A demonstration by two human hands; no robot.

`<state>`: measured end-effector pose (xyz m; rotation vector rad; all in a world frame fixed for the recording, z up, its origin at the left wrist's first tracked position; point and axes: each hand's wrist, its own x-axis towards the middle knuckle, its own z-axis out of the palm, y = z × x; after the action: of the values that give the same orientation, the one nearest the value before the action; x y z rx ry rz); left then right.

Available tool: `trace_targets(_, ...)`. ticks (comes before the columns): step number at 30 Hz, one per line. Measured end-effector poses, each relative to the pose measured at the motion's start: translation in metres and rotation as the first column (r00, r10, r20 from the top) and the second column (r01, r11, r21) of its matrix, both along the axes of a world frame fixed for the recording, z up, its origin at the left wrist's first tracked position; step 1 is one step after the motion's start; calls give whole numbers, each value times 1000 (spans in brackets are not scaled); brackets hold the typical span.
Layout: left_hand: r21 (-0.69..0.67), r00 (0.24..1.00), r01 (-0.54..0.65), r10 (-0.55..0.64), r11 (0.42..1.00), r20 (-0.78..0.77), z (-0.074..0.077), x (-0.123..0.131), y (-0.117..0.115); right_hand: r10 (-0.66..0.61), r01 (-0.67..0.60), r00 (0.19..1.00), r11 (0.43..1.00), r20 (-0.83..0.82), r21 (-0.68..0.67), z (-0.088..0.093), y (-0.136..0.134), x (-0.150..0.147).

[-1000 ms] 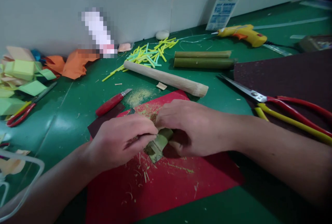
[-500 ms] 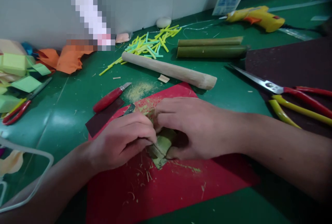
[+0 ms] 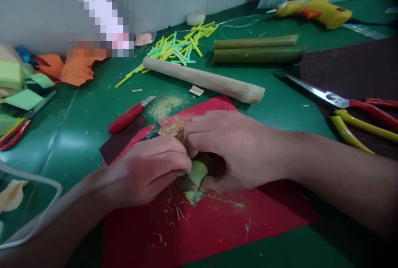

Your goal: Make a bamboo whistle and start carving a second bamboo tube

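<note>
A short green bamboo piece (image 3: 199, 169) sits between my two hands over a dust-covered dark strip (image 3: 194, 197) that looks like sandpaper. My right hand (image 3: 228, 148) curls over the bamboo from the right, with the thumb low and the fingers on its far end. From the left, my left hand (image 3: 158, 168) is closed in a pinch at the bamboo's near-left edge; its fingertips partly hide the piece. Under everything lies a red sheet (image 3: 242, 226), scattered with fine shavings and greenish dust.
A red-handled knife (image 3: 130, 115) lies left of the sheet, on a dark brown piece (image 3: 122, 139). Beyond are a pale wooden stick (image 3: 202, 79), cut straws (image 3: 177, 48), bamboo lengths (image 3: 255, 56) and a yellow glue gun (image 3: 317, 11). Red-handled scissors (image 3: 336, 98) lie at right.
The view has shifted slightly. Both hands stay closed around the bamboo; the left fingertips have moved a little up and right, over more of the piece.
</note>
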<state>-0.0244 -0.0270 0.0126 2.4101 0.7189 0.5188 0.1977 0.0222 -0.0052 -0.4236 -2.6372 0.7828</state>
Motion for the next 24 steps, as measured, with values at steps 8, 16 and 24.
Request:
trace_targets(8,30,1000,26,-25,999,-14,-2,-4,0,-3,2,1000,999,26,32,2,1,-1)
trace_targets(16,23,1000,-4,4,1000,25,-4,-3,1,15,-16,1000,999,27,36,0,2,-1)
trace_targets(24,28,1000,-6,5,1000,26,-2,-2,0,14,-16,999,999,41,40,-1,2,-2)
